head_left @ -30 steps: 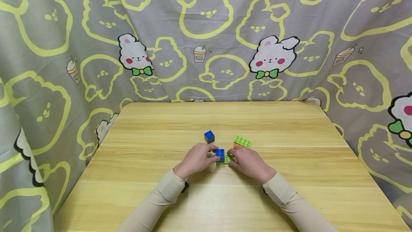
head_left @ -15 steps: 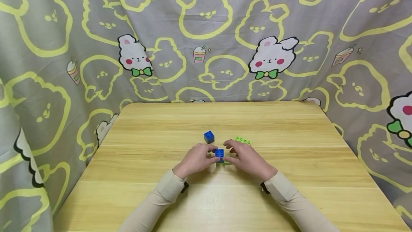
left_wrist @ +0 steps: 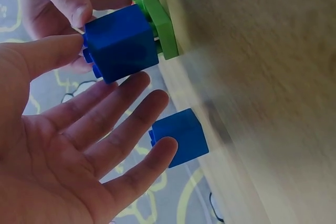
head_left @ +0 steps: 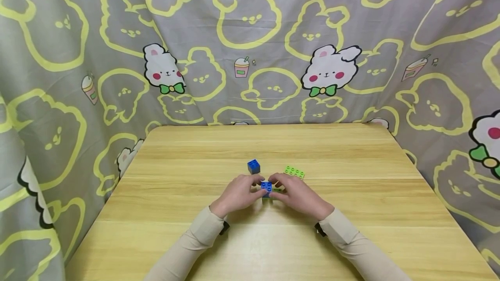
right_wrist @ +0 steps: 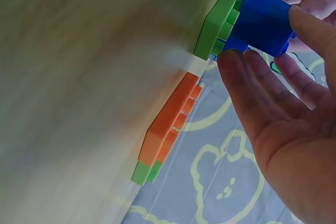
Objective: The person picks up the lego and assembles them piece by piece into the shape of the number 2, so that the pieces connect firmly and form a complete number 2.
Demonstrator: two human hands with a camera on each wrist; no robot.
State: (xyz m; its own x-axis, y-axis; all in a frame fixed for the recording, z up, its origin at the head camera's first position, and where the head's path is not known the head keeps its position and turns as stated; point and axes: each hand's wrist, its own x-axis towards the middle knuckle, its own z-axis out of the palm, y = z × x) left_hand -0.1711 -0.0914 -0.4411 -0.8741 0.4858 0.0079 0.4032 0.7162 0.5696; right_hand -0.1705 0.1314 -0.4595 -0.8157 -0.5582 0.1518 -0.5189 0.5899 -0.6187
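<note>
A blue four-stud brick [head_left: 266, 187] stands over one end of a flat green building plate [left_wrist: 160, 22], seen from the side in both wrist views. My left hand [head_left: 239, 192] holds that brick between thumb and fingers, with the other fingers spread. From the other side my right hand [head_left: 302, 195] has its thumb and fingertips against the same brick [right_wrist: 265, 19]. Whether the brick is pressed fully onto the plate's studs, I cannot tell. A second blue brick [head_left: 254, 167] sits just beyond the left hand.
Behind the right hand lies a green plate [head_left: 294, 171] with an orange plate [right_wrist: 170, 119] next to it, partly hidden in the head view. The wooden table [head_left: 187, 155] ends at a patterned grey curtain [head_left: 269, 86].
My right hand has shifted left from the green plate's right side, and its fingers have closed in on the blue brick. The left hand stays in place.
</note>
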